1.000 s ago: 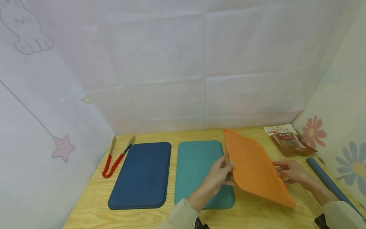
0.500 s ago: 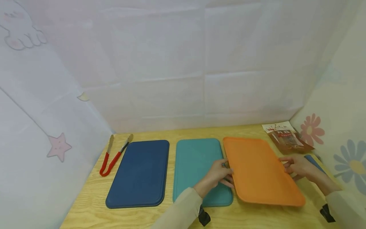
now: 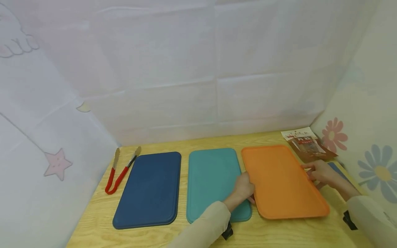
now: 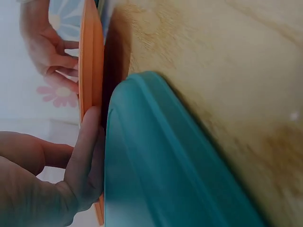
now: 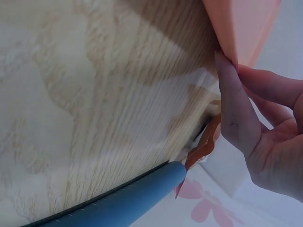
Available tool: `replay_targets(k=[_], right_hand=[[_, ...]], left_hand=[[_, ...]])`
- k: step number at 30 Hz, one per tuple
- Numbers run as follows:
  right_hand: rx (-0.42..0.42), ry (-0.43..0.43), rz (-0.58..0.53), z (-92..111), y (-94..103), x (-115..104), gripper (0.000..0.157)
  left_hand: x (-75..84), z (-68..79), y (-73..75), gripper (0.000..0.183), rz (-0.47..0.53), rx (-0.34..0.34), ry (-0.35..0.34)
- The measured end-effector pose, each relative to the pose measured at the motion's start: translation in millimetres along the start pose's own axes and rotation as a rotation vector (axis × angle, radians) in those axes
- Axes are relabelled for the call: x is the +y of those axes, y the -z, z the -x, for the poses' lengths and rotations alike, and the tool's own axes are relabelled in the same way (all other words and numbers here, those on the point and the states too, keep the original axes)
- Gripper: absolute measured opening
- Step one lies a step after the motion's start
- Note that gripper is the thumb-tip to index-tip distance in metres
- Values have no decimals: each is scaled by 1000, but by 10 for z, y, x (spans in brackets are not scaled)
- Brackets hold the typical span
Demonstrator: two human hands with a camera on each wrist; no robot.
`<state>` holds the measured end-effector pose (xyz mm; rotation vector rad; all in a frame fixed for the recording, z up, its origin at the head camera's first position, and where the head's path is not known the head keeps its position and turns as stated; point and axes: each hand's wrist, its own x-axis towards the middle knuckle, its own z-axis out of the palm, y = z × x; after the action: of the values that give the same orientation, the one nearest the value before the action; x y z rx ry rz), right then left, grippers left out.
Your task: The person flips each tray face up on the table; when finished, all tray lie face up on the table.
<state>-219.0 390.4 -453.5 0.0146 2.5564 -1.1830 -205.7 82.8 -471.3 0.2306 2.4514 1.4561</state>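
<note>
An orange tray lies at the right of the row, its near right edge lifted a little off the table. My left hand grips its left rim, and in the left wrist view the fingers reach along that edge, close beside the teal tray. On the opposite side my right hand pinches the rim between thumb and fingers, seen in the right wrist view with the tray's edge between them. The teal tray lies flat, partly covered by my left hand and sleeve.
A navy tray lies flat left of the teal one, beside red-handled tongs. At the back right corner is a brown food packet. A blue rod-like thing lies by the right wall. Printed sheets line the walls.
The orange tray has gone from steeply tilted to nearly flat, coming down beside the teal tray. Both hands have stayed on its edges. The head view has shifted slightly.
</note>
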Motion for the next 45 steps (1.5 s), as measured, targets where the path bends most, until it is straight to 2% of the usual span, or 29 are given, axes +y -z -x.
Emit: replay_targets(k=[3,6,15,17,20,22,24,27,29,31,33,36,39,45], right_hand=[[23,0,13,-1,-31,38,54],[51,9,47,6,-62,84,53],[100,5,95,15,-107,138,54],[107,8,106,13,-99,124,55],[101,7,116,-13,-86,109,57],[89,8,119,-37,-99,107,59],[93,33,169,-56,-128,80,58],[163,107,317,-67,-206,-27,53],[245,152,425,-57,-271,-136,48],[299,158,467,-43,-348,-268,46],[306,160,462,-29,-442,-387,47],[252,196,394,-20,-581,-563,53],[203,243,336,-29,-748,-712,57],[169,259,264,-99,-1104,-954,57]], left_hand=[[-1,-20,-46,17,-128,13,-12],[-7,-27,-95,24,-207,16,-8],[5,-41,-170,56,-290,18,23],[33,-57,-173,58,-313,20,29],[79,-62,-160,49,-379,40,6],[86,-32,-113,28,-432,66,-58],[71,18,-25,7,-449,87,-136],[-10,91,159,24,-420,109,-238],[-72,130,296,20,-401,138,-273],[-134,164,441,17,-401,182,-294],[-189,196,589,22,-409,238,-303],[-268,225,804,27,-416,302,-294],[-354,251,998,27,-466,355,-279],[-586,342,1289,30,-564,393,-201]])
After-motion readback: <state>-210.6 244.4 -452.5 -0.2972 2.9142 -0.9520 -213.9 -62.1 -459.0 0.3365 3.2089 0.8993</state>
